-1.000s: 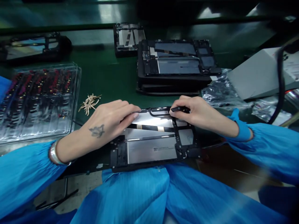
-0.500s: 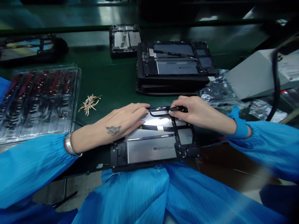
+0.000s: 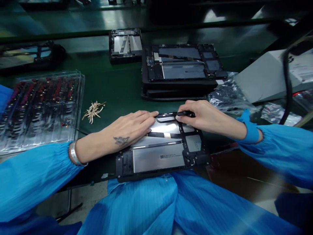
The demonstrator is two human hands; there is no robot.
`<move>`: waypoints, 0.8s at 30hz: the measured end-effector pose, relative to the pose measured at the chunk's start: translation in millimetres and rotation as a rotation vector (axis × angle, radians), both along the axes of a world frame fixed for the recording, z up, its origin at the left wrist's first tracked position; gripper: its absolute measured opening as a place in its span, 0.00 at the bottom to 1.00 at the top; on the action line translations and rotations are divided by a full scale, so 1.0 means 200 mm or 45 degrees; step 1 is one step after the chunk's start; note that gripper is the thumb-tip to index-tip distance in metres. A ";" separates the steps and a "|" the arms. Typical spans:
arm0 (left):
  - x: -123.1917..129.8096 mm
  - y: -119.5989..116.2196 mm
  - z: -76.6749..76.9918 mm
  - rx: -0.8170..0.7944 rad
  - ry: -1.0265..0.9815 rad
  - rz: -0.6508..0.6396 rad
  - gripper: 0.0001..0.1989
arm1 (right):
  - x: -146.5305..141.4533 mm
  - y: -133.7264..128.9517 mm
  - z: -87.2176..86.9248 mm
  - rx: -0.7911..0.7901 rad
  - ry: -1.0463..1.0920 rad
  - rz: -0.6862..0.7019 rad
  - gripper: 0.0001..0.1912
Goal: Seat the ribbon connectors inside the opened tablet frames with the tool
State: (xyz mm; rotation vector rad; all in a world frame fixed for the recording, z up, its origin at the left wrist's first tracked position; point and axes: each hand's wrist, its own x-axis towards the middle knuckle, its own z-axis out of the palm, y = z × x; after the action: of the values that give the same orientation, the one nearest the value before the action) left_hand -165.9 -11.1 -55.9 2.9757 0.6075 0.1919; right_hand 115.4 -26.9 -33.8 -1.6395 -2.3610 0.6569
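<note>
An opened tablet (image 3: 158,158), its silver battery panels showing in a black frame, lies at the bench's near edge against the blue gown. My left hand (image 3: 132,129) rests flat over its upper left part, fingers stretched out and fingertips close to the top edge. Between the thumb and fingers of my right hand (image 3: 195,112) is a slim black hand tool (image 3: 186,114). Its tip meets the tablet's top edge, beside a black cable (image 3: 166,121) that curves along there. What exactly the tip touches is too small to make out.
Stacked open tablets (image 3: 183,70) stand behind, with a smaller open device (image 3: 126,45) to their left. A clear tray (image 3: 44,107) of small parts and a pile of pale strips (image 3: 94,111) lie left. Plastic bags (image 3: 228,93) and a white box (image 3: 262,76) sit right.
The view has shifted slightly. My left hand's fingers have settled a little lower and straighter on the tablet. My right hand keeps the tool at almost the same spot.
</note>
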 end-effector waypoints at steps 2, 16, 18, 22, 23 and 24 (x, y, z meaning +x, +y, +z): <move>-0.01 0.00 -0.02 0.068 0.018 -0.031 0.14 | 0.00 0.00 0.00 -0.001 0.016 -0.006 0.09; 0.01 0.05 0.00 0.308 0.057 -0.183 0.21 | 0.00 -0.02 -0.02 0.125 -0.016 -0.004 0.10; 0.01 0.06 -0.01 0.368 0.070 -0.199 0.21 | -0.01 -0.03 -0.02 0.140 -0.064 0.027 0.10; 0.00 0.06 -0.01 0.430 0.105 -0.224 0.22 | -0.01 -0.03 -0.03 0.157 -0.107 0.060 0.08; 0.00 0.06 -0.01 0.436 0.112 -0.227 0.22 | -0.01 -0.03 -0.03 0.156 -0.109 0.063 0.08; 0.00 0.06 0.00 0.440 0.119 -0.228 0.22 | -0.01 -0.03 -0.03 0.154 -0.109 0.066 0.08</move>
State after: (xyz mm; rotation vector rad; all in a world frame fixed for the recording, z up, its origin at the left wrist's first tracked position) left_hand -165.1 -0.1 -56.5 3.3673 0.3416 0.1571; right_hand 112.9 -32.7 -39.1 -1.5909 -2.4575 0.4509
